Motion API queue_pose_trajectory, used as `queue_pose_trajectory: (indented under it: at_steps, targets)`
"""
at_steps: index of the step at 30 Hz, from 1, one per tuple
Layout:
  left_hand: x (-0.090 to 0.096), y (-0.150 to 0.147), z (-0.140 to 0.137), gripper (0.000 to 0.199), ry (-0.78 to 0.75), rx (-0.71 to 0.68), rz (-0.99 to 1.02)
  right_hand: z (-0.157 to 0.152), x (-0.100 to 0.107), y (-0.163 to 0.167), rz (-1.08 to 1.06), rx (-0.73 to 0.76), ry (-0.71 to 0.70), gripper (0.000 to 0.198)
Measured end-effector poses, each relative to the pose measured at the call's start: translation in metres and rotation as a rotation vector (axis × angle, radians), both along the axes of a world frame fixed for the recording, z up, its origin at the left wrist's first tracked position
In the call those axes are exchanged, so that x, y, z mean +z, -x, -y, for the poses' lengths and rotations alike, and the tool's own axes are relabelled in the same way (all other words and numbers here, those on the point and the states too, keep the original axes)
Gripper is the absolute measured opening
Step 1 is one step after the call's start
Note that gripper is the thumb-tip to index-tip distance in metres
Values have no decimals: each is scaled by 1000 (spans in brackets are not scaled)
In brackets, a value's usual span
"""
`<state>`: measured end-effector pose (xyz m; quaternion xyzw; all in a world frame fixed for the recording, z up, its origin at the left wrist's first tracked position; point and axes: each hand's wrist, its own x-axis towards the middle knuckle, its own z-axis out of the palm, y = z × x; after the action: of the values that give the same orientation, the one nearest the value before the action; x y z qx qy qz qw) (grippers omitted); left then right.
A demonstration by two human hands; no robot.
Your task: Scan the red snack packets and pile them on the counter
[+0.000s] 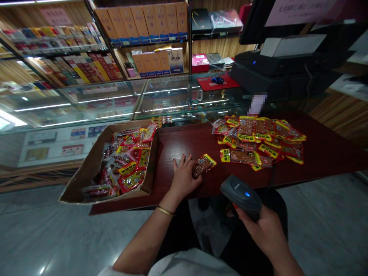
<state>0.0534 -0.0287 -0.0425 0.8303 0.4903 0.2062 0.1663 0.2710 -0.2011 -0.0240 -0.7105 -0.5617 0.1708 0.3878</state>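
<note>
My left hand (pixel 185 174) lies over the dark red tabletop, a bracelet on its wrist. Between its thumb and forefinger is the left end of a snack packet (pixel 205 165), brown with yellow and red edges; the other fingers are stretched out. A black barcode scanner (pixel 243 193) with a lit blue spot is gripped in my right hand (pixel 266 228), just off the table's front edge, its head pointing toward the packet. Similar packets form a loose pile (pixel 258 134) on the right part of the table.
On the left stands an open cardboard box (pixel 77 182) full of packets. Behind the table (pixel 178 140) runs a glass display counter (pixel 109 103), with a mouse (pixel 217 80) on a red pad. A black checkout machine (pixel 281 73) stands back right; shelves of boxes (pixel 143 23) line the wall.
</note>
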Motion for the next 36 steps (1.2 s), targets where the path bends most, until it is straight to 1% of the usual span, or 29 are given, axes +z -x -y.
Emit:
queue_pose_trajectory:
  at_steps: [3, 5, 8, 11, 13, 15, 17, 19, 23, 25, 27, 30, 33, 36]
  targets:
    - [-2, 2, -3, 35, -9, -38, 78, -1, -1, 1, 4, 0, -1, 32]
    - [-4, 1, -4, 36, -20, -41, 122, -1, -1, 1, 16, -3, 0, 32]
    - [-4, 1, -5, 46, -44, -32, 168, -1, 0, 0, 25, -2, 1, 32]
    - [-5, 2, -6, 53, -100, -64, 229, -2, 1, -1, 14, -10, -1, 31]
    - [-8, 2, -8, 59, -138, -87, 296, -3, 2, -1, 5, -11, 0, 30]
    - [-12, 3, -11, 68, -143, -78, 377, -4, 3, 0, -4, 1, 1, 30]
    - [-17, 4, -15, 77, -116, -51, 455, -4, 4, 0, -14, 12, 0, 31]
    - [-21, 7, -19, 79, -68, -57, 535, -4, 5, 0, -26, 21, 6, 32]
    - [-22, 12, -24, 74, 103, -157, 726, -5, 8, 2, -36, 20, 29, 32]
    - [-21, 14, -25, 72, 164, -191, 778, -6, 9, 3, -38, 0, 36, 33]
    - [-20, 13, -25, 74, 182, -192, 784, -7, 9, 4, -50, -8, 41, 35]
    - [-17, 12, -23, 81, 212, -168, 732, -7, 7, 6, -75, 10, 48, 35]
    - [-15, 10, -21, 82, 235, -154, 676, -6, 7, 7, -88, 23, 61, 35]
    - [-13, 10, -21, 81, 185, -126, 611, -6, 9, 7, -87, 12, 76, 38]
